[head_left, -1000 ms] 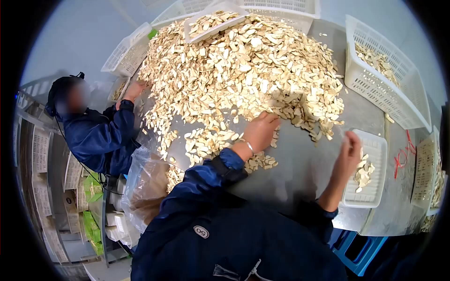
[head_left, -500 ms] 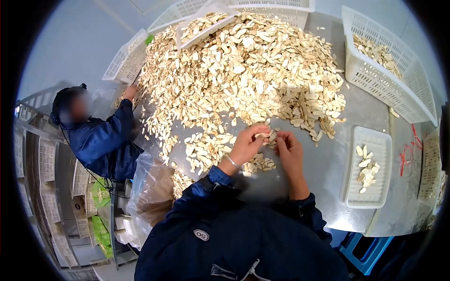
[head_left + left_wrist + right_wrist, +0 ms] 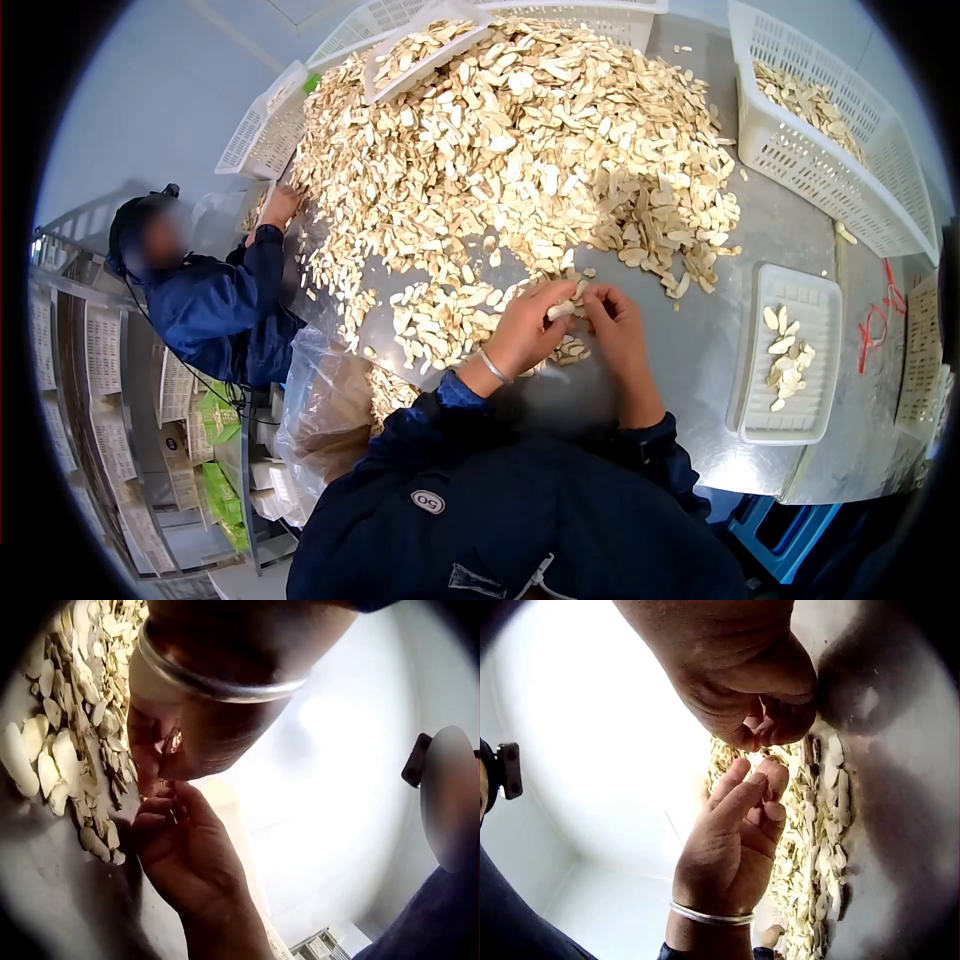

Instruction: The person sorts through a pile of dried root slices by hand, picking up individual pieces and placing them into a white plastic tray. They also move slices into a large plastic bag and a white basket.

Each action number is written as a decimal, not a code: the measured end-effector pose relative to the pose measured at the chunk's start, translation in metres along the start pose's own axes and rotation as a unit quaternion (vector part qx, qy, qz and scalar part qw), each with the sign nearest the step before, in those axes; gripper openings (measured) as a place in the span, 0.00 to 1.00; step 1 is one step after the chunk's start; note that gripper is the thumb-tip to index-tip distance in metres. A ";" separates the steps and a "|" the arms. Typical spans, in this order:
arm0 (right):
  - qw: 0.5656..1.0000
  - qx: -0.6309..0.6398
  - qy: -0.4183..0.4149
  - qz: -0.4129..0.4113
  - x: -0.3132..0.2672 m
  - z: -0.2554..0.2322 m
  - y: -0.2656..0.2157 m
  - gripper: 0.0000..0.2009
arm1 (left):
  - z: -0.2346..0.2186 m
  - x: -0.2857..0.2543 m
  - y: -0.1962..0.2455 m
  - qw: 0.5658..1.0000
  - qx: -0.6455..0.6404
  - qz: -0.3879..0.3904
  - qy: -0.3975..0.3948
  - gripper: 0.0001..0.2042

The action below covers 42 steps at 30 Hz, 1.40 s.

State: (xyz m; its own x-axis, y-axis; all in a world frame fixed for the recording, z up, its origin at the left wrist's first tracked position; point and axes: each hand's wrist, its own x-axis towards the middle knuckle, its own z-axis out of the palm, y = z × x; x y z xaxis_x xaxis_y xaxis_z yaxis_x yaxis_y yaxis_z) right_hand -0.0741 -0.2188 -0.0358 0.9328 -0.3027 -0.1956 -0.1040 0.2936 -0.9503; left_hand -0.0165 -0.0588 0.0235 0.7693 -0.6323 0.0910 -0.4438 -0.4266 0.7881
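Pale dried slices (image 3: 520,150) lie in a large heap on the metal table. In front of it the left hand (image 3: 527,328), with a bracelet at its wrist, curls its fingers round a few slices (image 3: 566,309). Close beside it on the right, the right hand (image 3: 618,330) has thumb and fingertips bent together at those slices; whether it pinches one is hidden. In the right wrist view the fingertips of the left hand (image 3: 731,840) and right hand (image 3: 742,682) nearly meet. A smaller group of slices (image 3: 435,315) lies left of the left hand.
A white tray (image 3: 745,400) with several slices stands at the right, near red string (image 3: 873,335). Behind it is a white basket (image 3: 800,155) holding slices. Another tray (image 3: 430,58) rests on the heap. At the left, a person (image 3: 210,290) reaches to the heap's edge beside a plastic bag (image 3: 318,385).
The right hand has come from the white tray to beside the left hand. Both hands have since shifted slightly nearer the body. More slices lie in the tray than one second ago.
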 end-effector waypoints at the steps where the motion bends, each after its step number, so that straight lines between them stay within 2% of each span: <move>1: 1.000 0.000 0.003 0.009 0.001 -0.001 0.000 0.08 | 0.003 -0.002 -0.002 0.999 -0.039 -0.009 0.014 0.21; 3: 0.999 -0.048 -0.021 0.017 -0.001 -0.001 -0.006 0.07 | 0.010 -0.004 -0.006 0.992 -0.114 -0.025 0.043 0.21; 4: 0.997 -0.071 -0.032 0.021 -0.002 0.000 -0.009 0.07 | 0.009 -0.003 -0.006 0.996 -0.076 0.005 0.053 0.21; 6: 0.998 -0.011 -0.054 0.019 -0.002 0.003 0.001 0.07 | 0.008 -0.002 -0.003 0.995 0.001 0.065 0.072 0.20; 7: 0.998 0.018 -0.065 0.019 -0.001 0.004 0.007 0.08 | 0.006 -0.001 -0.002 0.997 0.009 0.051 0.066 0.20; 9: 0.999 -0.043 0.002 -0.028 0.003 -0.002 0.010 0.08 | 0.001 -0.002 -0.001 0.998 0.024 0.023 0.053 0.19; 10: 0.995 -0.074 0.036 -0.051 0.005 -0.004 0.009 0.08 | -0.002 -0.004 -0.002 0.996 0.071 0.015 0.052 0.18; 12: 0.973 -0.207 0.057 -0.081 0.000 -0.004 -0.002 0.09 | -0.008 -0.007 -0.008 0.985 0.166 -0.002 0.050 0.17; 13: 0.955 -0.272 0.067 -0.097 -0.002 -0.001 -0.009 0.09 | -0.011 -0.009 -0.009 0.984 0.172 -0.023 0.047 0.16; 15: 0.933 -0.328 0.062 -0.137 -0.005 0.007 -0.010 0.09 | -0.015 -0.012 -0.012 0.980 0.185 -0.066 0.040 0.15; 18: 0.879 -0.430 0.065 -0.196 -0.009 0.018 -0.013 0.09 | -0.017 -0.015 -0.022 0.970 0.228 0.003 0.086 0.15; 19: 0.855 -0.466 0.067 -0.216 -0.010 0.019 -0.013 0.09 | -0.017 -0.015 -0.021 0.973 0.216 -0.016 0.077 0.15; 21: 0.844 -0.470 0.056 -0.251 -0.010 0.021 -0.010 0.10 | -0.016 -0.013 -0.018 0.978 0.191 -0.052 0.060 0.15; 22: 0.838 -0.472 0.051 -0.270 -0.008 0.021 -0.008 0.11 | -0.016 -0.011 -0.018 0.978 0.197 -0.041 0.063 0.15; 25: 0.876 -0.424 0.013 -0.228 -0.006 0.015 0.002 0.11 | -0.014 -0.006 -0.019 0.975 0.211 -0.014 0.073 0.15; 27: 0.956 -0.267 0.005 -0.122 0.000 0.004 0.005 0.10 | -0.013 -0.003 -0.021 0.973 0.217 -0.007 0.075 0.15; 28: 0.981 -0.183 0.002 -0.065 0.003 -0.001 0.006 0.10 | -0.012 -0.001 -0.021 0.973 0.218 0.011 0.077 0.15; 31: 0.997 0.060 0.035 -0.016 0.012 -0.014 -0.010 0.07 | -0.003 0.006 -0.018 0.971 0.211 0.079 0.078 0.15; 32: 0.995 0.072 0.063 -0.022 0.011 -0.013 -0.020 0.07 | 0.001 0.009 -0.017 0.970 0.204 0.111 0.077 0.15; 34: 0.998 0.045 0.045 -0.008 0.012 -0.018 -0.017 0.07 | 0.007 0.010 -0.016 0.969 0.181 0.155 0.070 0.14; 35: 0.999 0.032 0.036 0.000 0.013 -0.020 -0.015 0.08 | 0.006 0.008 -0.015 0.975 0.177 0.123 0.049 0.13; 37: 0.994 -0.087 0.044 -0.045 0.013 -0.021 -0.007 0.08 | 0.001 0.001 -0.012 0.984 0.169 0.060 0.004 0.10; 38: 0.986 -0.146 0.047 -0.068 0.013 -0.021 -0.005 0.09 | 0.001 -0.002 -0.021 0.985 0.161 0.056 0.032 0.07; 41: 0.996 -0.068 0.045 -0.024 0.012 -0.016 -0.008 0.10 | -0.013 -0.005 -0.025 0.982 0.181 -0.046 0.019 0.05; 42: 0.997 -0.044 0.058 -0.023 0.012 -0.014 -0.008 0.10 | -0.013 -0.003 -0.026 0.981 0.189 -0.014 0.050 0.06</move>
State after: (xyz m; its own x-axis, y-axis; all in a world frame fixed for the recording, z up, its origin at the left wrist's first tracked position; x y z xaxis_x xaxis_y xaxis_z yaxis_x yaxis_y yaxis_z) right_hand -0.0665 -0.2377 -0.0341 0.8915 -0.4183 -0.1739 -0.0976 0.1975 -0.9754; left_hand -0.0008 -0.0372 0.0105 0.8169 -0.5577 0.1468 -0.5456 -0.6648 0.5103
